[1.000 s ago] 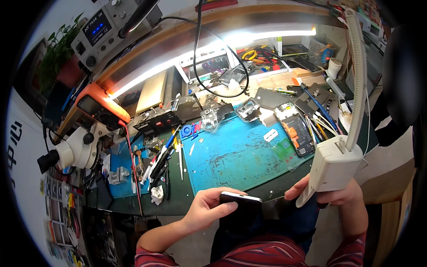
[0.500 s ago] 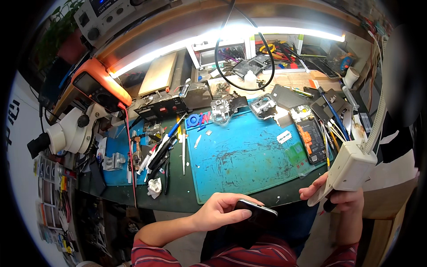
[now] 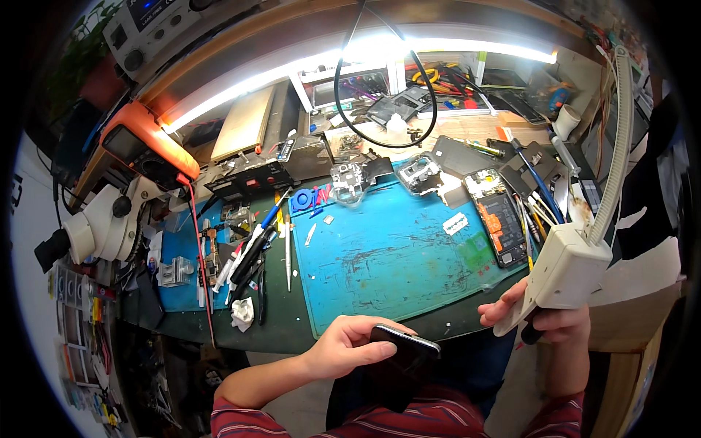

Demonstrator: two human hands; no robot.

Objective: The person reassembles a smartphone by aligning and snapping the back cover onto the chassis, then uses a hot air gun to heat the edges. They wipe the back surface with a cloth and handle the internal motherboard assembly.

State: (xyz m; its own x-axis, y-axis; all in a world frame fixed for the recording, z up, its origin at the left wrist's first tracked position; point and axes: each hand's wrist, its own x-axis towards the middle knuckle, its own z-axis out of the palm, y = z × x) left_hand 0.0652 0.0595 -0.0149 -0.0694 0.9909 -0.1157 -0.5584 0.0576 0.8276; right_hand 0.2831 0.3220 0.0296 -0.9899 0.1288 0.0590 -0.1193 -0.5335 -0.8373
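The left hand (image 3: 342,350) is clamped on a dark smartphone (image 3: 410,353), thumb on its face, the smartphone positioned just off the front edge of the desk (image 3: 277,327), above the lap. The right hand (image 3: 567,323) is at the desk's front right corner, partly hidden by a white housing (image 3: 571,269) on a ribbed neck (image 3: 621,146); a black cylindrical end (image 3: 532,333) shows beside its fingers, but whether they grip it cannot be determined. An opened smartphone (image 3: 498,223) lies along the right edge of the blue mat (image 3: 380,255).
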